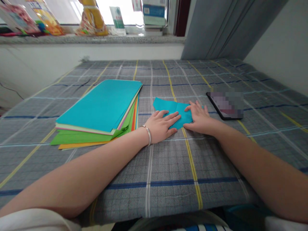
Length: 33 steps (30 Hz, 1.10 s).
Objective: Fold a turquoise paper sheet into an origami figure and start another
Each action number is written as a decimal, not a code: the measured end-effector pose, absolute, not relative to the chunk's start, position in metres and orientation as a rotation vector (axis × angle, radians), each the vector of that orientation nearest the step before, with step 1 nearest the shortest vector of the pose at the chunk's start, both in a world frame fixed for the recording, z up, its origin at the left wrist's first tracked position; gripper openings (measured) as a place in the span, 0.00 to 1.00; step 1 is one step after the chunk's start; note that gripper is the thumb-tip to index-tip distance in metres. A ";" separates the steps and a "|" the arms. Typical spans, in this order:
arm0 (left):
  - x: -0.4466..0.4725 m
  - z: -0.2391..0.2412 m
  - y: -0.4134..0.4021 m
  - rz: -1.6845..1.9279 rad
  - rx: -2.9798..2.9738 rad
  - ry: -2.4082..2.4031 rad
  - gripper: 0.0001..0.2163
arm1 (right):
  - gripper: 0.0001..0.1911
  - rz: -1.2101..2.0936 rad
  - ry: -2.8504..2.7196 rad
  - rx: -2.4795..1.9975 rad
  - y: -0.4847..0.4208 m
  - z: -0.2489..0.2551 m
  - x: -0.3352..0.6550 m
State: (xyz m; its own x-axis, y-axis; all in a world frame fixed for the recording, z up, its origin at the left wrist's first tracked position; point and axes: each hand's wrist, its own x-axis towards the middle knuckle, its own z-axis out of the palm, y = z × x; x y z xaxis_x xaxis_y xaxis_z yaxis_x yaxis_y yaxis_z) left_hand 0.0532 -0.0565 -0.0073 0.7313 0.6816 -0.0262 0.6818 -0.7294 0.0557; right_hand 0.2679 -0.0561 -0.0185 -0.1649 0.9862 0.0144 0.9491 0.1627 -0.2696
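A folded piece of blue paper (176,107) lies on the plaid cloth in front of me, with crease lines showing on it. My left hand (161,125), a silver bangle at its wrist, rests flat on the paper's left and lower part with fingers spread. On the paper's right end lies my right hand (198,118), its fingers apart and pressing the sheet down. Both palms cover some of the paper's edges, so its full outline is hidden.
Left of my hands is a stack of coloured paper (101,106), blue on top. A phone (225,104) lies to the right. The plaid cloth (168,166) covers the surface. Behind it, a windowsill (96,39) holds packets and boxes beside a grey curtain (223,29).
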 end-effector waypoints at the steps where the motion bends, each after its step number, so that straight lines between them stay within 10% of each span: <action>1: 0.053 -0.008 -0.056 0.003 2.872 1.122 0.26 | 0.31 0.302 -2.205 -1.903 -0.054 -0.020 0.273; 33: 0.053 -0.008 -0.055 0.000 2.876 1.100 0.24 | 0.36 0.360 -1.948 -1.903 -0.026 -0.018 0.331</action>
State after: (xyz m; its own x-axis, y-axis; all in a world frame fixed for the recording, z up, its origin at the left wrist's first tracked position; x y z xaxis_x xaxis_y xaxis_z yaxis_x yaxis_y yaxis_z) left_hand 0.0527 -0.0552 -0.0078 0.7448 0.6669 -0.0222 0.6669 -0.7428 0.0583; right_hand 0.3313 -0.0263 -0.0182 0.0000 0.9952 0.0980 0.8944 0.0439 -0.4450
